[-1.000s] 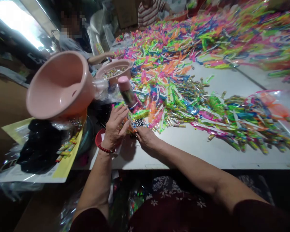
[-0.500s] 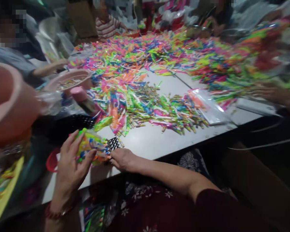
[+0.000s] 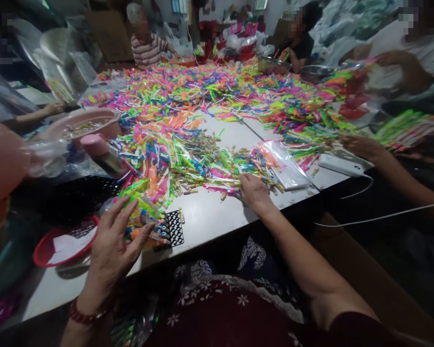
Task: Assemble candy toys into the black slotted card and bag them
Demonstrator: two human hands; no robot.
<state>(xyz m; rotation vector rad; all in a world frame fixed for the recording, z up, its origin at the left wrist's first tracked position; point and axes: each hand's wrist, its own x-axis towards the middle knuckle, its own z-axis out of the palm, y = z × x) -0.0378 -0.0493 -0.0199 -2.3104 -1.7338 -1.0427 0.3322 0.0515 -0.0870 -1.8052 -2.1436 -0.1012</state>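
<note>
My left hand (image 3: 113, 243) is wrapped round a clear bag of bright plastic toys (image 3: 142, 218) near the white table's front edge (image 3: 217, 219). My right hand (image 3: 253, 192) reaches out to the right and rests with curled fingers on the near edge of a heap of small coloured sticks and neon plastic pieces (image 3: 202, 164); what its fingers hold is hidden. A black perforated piece (image 3: 174, 227) lies just right of the bag.
A clear packet (image 3: 284, 164) lies right of my right hand. A pink bowl (image 3: 81, 125), a pink-capped bottle (image 3: 101, 152), a red basket (image 3: 63, 246) and a black mesh tray (image 3: 70, 195) stand at left. Another person's hand (image 3: 358, 144) and a white power bank (image 3: 342, 165) are at right. Other people sit round the far side.
My right hand left the bag and moved right to the heap of sticks. My left hand keeps the bag. The view swung further right.
</note>
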